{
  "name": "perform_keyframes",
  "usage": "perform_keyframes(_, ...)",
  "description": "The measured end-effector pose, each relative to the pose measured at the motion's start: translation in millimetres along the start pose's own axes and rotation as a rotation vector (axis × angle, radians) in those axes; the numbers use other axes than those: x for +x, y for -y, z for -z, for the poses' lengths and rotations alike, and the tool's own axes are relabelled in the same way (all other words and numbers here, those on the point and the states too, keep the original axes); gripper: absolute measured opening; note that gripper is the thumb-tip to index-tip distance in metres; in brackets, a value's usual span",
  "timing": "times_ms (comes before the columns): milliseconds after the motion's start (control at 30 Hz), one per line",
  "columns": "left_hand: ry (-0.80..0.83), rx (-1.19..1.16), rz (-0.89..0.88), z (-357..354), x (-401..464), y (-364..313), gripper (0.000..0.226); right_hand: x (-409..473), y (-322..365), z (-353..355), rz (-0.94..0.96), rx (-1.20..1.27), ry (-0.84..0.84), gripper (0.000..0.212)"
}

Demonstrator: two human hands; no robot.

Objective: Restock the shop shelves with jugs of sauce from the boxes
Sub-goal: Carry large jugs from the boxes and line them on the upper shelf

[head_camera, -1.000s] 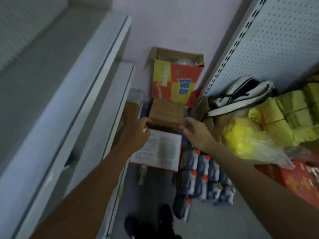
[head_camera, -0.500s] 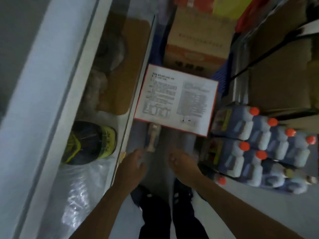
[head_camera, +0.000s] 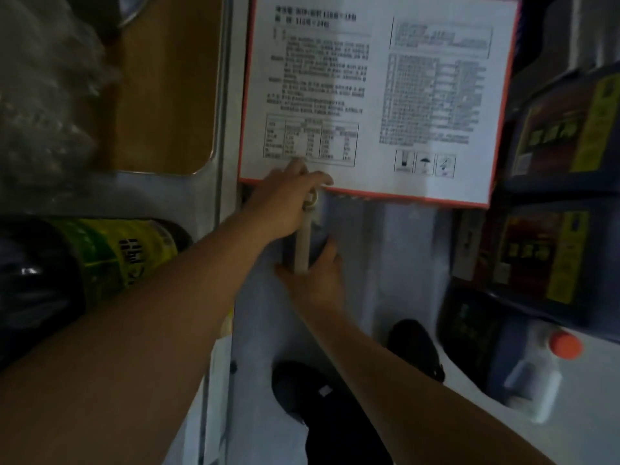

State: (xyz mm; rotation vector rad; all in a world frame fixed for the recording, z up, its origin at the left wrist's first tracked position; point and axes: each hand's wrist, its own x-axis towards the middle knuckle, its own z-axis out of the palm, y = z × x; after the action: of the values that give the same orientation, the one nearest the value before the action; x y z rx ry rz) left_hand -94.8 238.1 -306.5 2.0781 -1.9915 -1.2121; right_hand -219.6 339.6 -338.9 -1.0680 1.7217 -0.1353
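Note:
A white carton (head_camera: 375, 95) with printed text and a red edge stands on the floor right in front of me. Just below its near edge, my left hand (head_camera: 285, 206) grips the top of a pale slender tool (head_camera: 302, 246). My right hand (head_camera: 315, 283) holds the tool's lower end. Jugs of dark sauce (head_camera: 550, 129) with red and yellow labels are packed together on the floor at the right. The nearest jug (head_camera: 523, 364) shows its orange cap (head_camera: 565, 345).
A low white shelf (head_camera: 219, 129) runs along the left. It holds a dark bottle with a yellow-green label (head_camera: 117, 256), clear plastic wrap (head_camera: 43, 95) and a brown cardboard sheet (head_camera: 164, 95). My black shoes (head_camera: 302, 391) stand on the grey floor between shelf and jugs.
My hands left the brown box flaps and dropped to the floor. The view tipped down and closer. Both hands now hold the pale tool that lay below the white carton.

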Motion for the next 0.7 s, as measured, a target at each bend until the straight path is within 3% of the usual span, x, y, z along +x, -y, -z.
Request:
perform_keyframes(100, 0.086, 0.097, -0.065, 5.2, 5.2, 4.2, 0.069, 3.4, -7.7, 1.9, 0.036, 0.051, -0.003, 0.101)
perform_keyframes(200, 0.101, 0.106, -0.049, 11.3, -7.7, 20.8, 0.064, 13.8, -10.5, 32.2, 0.142, -0.101, 0.090, 0.090)
perform_keyframes(300, 0.066, 0.034, 0.016, 6.9, -25.0, 33.4, 0.057, 32.9, -4.8, 77.2, 0.271, -0.290, 0.219, 0.089)
perform_keyframes(500, -0.006, -0.321, 0.150, -32.1, -37.9, 25.0, 0.088, 62.6, 17.1, 124.6, 0.452, -0.616, 0.350, 0.084)
perform_keyframes(700, 0.013, -0.349, 0.173, -41.9, -56.4, 21.0, 0.086, 59.0, 28.9, 154.7, 0.564, -0.782, 0.389, 0.085)
